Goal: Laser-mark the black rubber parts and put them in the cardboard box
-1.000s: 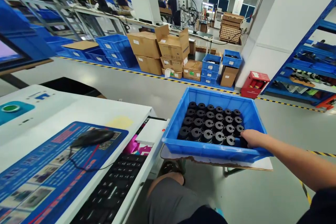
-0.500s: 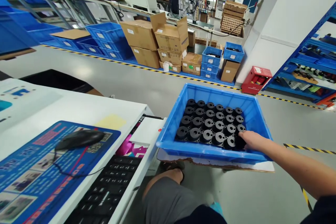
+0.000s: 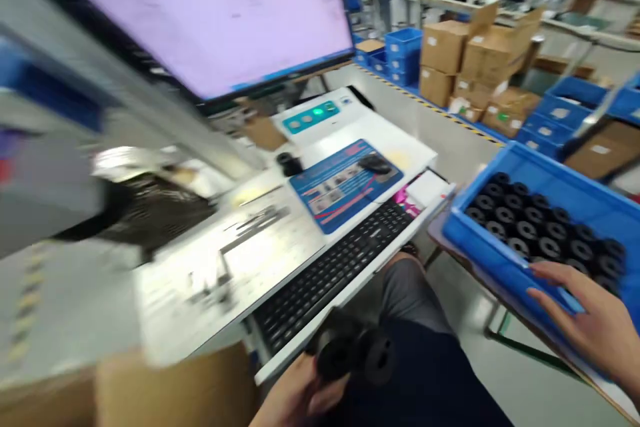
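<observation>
The view is motion-blurred. My left hand [image 3: 293, 395] is low over my lap and grips two black cylindrical parts [image 3: 347, 355] just below the keyboard's front edge. My right hand [image 3: 595, 323] has its fingers spread, holds nothing and lies over the near rim of a blue bin [image 3: 493, 255]. The bin stands on a board at the right and is filled with several rows of upright black spool-like parts [image 3: 525, 227].
A big lit monitor [image 3: 200, 13] hangs over the white bench [image 3: 260, 260]. On the bench are a black keyboard [image 3: 330, 273], a mouse [image 3: 375, 163] on a blue mat [image 3: 340, 187] and a green-lit button panel [image 3: 315, 113]. Cardboard boxes [image 3: 450, 47] and blue crates [image 3: 560, 110] stand across the aisle. A brown box [image 3: 170, 387] sits at bottom left.
The view has swung left and down toward the bench and monitor. My right hand has come out of the bin to its near rim. My left hand with black parts now shows.
</observation>
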`<state>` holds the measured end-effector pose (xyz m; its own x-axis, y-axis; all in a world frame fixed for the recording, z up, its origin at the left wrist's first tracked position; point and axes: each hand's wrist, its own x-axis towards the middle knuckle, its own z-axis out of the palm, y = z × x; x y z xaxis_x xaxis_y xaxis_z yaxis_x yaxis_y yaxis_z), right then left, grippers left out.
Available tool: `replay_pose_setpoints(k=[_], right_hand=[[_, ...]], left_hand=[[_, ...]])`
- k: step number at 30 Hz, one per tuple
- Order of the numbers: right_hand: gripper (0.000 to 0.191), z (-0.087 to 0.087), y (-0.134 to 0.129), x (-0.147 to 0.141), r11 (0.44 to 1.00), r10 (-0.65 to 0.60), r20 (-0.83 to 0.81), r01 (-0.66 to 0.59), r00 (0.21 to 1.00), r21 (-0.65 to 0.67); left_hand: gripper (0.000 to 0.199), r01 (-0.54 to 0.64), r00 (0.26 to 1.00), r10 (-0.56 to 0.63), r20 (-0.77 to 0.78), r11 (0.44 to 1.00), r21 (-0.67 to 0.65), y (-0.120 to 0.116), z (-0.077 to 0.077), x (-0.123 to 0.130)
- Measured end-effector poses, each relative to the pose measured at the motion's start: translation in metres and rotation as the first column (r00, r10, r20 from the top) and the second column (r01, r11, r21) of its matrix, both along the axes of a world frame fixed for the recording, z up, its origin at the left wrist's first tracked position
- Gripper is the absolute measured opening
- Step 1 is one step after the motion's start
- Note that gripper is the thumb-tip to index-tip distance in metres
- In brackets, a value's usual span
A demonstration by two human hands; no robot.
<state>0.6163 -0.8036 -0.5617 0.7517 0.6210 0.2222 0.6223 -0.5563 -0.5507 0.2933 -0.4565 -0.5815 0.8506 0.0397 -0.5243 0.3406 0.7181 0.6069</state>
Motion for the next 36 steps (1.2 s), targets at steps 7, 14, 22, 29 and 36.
replay_pose_setpoints(k=[7, 14, 22, 29, 36], right_hand=[[0.071, 0.043, 0.162, -0.119, 0.625, 0.776, -0.170, -0.706, 0.607, 0.332], [0.080, 0.077, 0.246, -0.207, 0.101, 0.977, -0.208, -0.960, 0.046, 0.261], [0.065, 0.077, 0.292, -0.267, -0.003, 0.971, -0.231, -0.969, -0.062, 0.248], [0.056, 0.051, 0.337, -0.281, 0.300, 0.933, -0.284, -0.914, 0.222, 0.274], [0.060, 0.012, 0.464, -0.263, 0.794, 0.589, -0.150, -0.535, 0.794, 0.288]], left_hand=[[0.033, -0.085, 0.983, 0.110, 0.144, 0.982, -0.171, -0.008, 0.006, -0.044], [0.047, -0.065, 0.981, 0.093, 0.171, 0.984, -0.164, -0.016, 0.008, -0.121], [0.066, -0.097, 0.915, 0.157, 0.371, 0.980, -0.174, -0.007, -0.005, -0.184], [0.072, -0.266, 0.885, 0.342, 0.315, 0.928, -0.259, 0.000, -0.011, -0.225], [0.059, -0.474, 0.854, 0.492, 0.169, 0.870, -0.137, 0.013, -0.040, -0.264]])
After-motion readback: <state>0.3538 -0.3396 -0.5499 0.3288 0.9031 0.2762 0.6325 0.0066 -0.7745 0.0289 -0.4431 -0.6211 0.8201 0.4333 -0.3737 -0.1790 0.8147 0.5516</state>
